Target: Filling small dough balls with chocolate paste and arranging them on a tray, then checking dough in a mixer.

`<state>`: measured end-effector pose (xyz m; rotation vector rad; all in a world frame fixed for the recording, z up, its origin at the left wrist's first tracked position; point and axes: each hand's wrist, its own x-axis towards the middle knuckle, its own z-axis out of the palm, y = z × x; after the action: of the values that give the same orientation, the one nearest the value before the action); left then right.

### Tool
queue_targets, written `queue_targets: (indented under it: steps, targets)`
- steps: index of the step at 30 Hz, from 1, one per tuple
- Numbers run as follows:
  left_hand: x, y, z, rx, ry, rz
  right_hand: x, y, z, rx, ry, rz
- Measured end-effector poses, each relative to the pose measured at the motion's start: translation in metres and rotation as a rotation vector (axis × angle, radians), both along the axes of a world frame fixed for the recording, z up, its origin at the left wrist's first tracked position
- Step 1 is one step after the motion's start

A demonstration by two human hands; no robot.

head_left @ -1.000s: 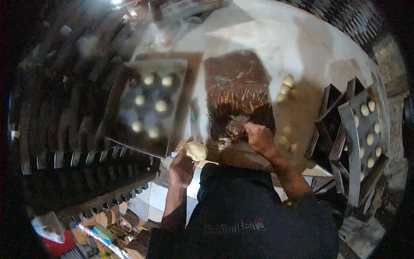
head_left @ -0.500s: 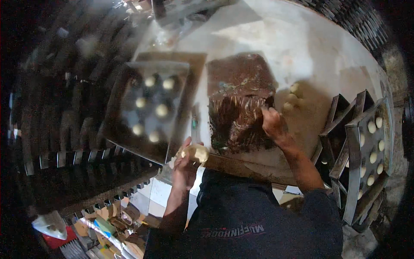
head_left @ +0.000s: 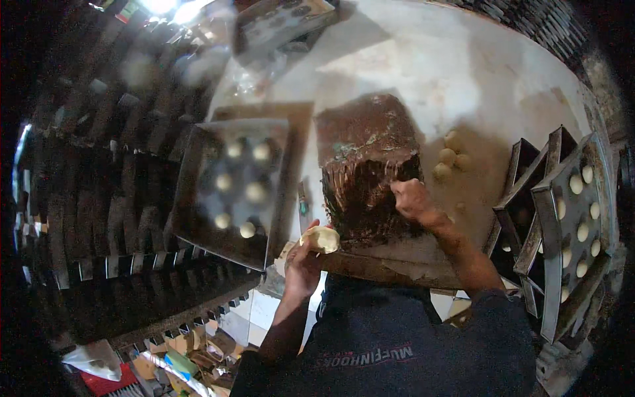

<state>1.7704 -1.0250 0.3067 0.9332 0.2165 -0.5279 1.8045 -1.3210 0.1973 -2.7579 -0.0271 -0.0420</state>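
A flattened, pale piece of dough [head_left: 322, 239] rests in the curled fingers of my left hand [head_left: 303, 266], just off the table's near edge. My right hand [head_left: 415, 200] is closed, its fingertips at the right side of a big block of dark brown paste [head_left: 367, 188]. What those fingers pinch, if anything, is too small to make out. The block's top is smooth and matte; its near part is dug out and streaked. Several dough balls [head_left: 448, 157] lie in a cluster on the table to the right of the block.
On the left is a dark baking tray [head_left: 281, 159] with several dough balls. A thin tool with a green part [head_left: 303, 205] lies between tray and block. Metal trays [head_left: 544, 198] lean at the right, one with several dough balls. Another tray [head_left: 281, 23] stands at the far left.
My left hand with the dough has shifted right, nearer the paste block. My right hand stays at the block, its fingers slightly lower in the picture. The view has shifted a little.
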Motion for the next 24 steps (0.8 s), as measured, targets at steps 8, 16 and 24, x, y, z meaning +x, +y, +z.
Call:
queue_targets:
  steps: [8, 16, 24]
  targets:
    - [0.011, -0.028, -0.014, -0.102, 0.192, 0.049, -0.066, 0.038, 0.059, 0.78, -0.194, 0.344]
    - [0.003, -0.007, -0.014, -0.095, 0.081, 0.107, -0.114, 0.052, 0.021, 0.146, -0.272, 0.07]
    - [-0.024, 0.0, 0.028, -0.162, -0.046, 0.082, -0.086, 0.141, 0.127, 1.299, -0.208, 0.003]
